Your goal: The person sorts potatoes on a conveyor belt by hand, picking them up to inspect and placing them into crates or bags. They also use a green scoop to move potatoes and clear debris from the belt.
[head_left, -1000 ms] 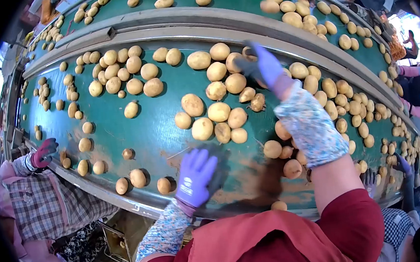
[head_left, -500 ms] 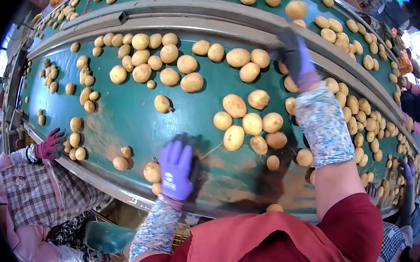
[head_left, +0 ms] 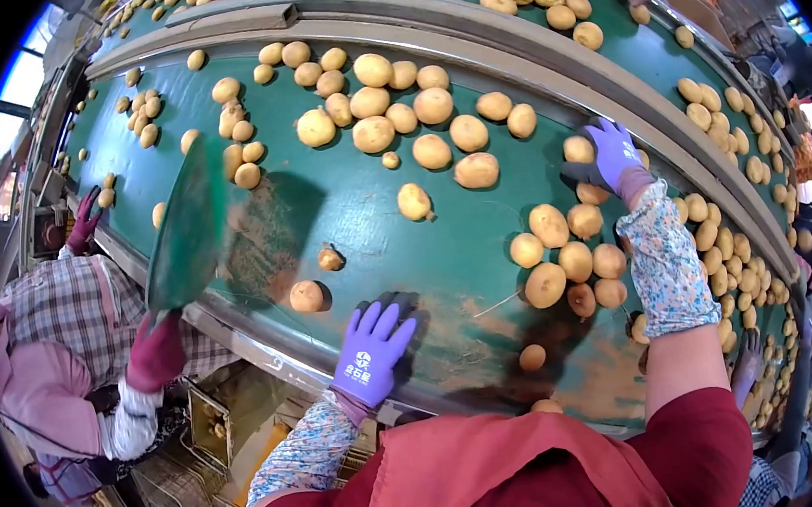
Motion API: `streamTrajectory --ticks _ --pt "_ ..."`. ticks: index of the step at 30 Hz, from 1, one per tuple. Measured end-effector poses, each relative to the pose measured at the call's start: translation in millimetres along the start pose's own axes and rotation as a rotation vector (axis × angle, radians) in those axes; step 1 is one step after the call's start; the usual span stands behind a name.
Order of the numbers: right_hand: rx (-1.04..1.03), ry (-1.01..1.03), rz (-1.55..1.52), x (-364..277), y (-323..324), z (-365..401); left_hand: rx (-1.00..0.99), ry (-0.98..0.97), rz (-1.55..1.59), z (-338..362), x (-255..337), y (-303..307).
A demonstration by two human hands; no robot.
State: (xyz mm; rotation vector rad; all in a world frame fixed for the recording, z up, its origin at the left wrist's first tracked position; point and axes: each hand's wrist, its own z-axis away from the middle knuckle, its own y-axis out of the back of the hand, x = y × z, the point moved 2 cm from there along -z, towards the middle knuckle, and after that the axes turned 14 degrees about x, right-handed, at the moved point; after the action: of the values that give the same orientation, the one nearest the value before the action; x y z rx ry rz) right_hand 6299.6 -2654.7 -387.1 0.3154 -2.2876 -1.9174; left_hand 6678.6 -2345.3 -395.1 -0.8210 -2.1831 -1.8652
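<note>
My left hand [head_left: 373,353], in a purple glove, lies flat with spread fingers over the near edge of the green conveyor belt [head_left: 353,200]; it holds nothing. Toward the far side, my right hand [head_left: 615,156], gloved in purple with a dark palm, has its fingers stretched out and its thumb apart. A potato [head_left: 577,149] sits beside it between thumb and fingers, and another potato [head_left: 591,194] is just below the thumb. Nearer me is a cluster of several potatoes [head_left: 576,261]. A lone potato [head_left: 306,296] rests to the left of my left hand.
At left, a co-worker's maroon-gloved hand [head_left: 155,353] holds a green scoop-like plastic vessel [head_left: 187,229] over the belt. Metal rails [head_left: 465,41] divide this belt from another one carrying potatoes. More potatoes [head_left: 736,268] crowd the right side. Crates [head_left: 210,420] stand below the belt edge.
Most potatoes on the near belt have shifted right in view. My right hand has moved down and right; my left hand moved right, away from two potatoes. The co-worker's green vessel has risen over the belt.
</note>
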Motion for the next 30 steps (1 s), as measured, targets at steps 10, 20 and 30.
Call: streamTrajectory --ticks 10,20,30 --pt "-0.140 -0.051 -0.173 -46 28 6 0.392 0.162 -0.195 5 -88 83" --pt "-0.175 -0.586 -0.805 -22 12 26 0.382 0.126 -0.067 -4 -116 113" --pt "0.606 -0.160 -0.473 -176 67 -84 -0.101 -0.345 0.270 -52 -107 80"
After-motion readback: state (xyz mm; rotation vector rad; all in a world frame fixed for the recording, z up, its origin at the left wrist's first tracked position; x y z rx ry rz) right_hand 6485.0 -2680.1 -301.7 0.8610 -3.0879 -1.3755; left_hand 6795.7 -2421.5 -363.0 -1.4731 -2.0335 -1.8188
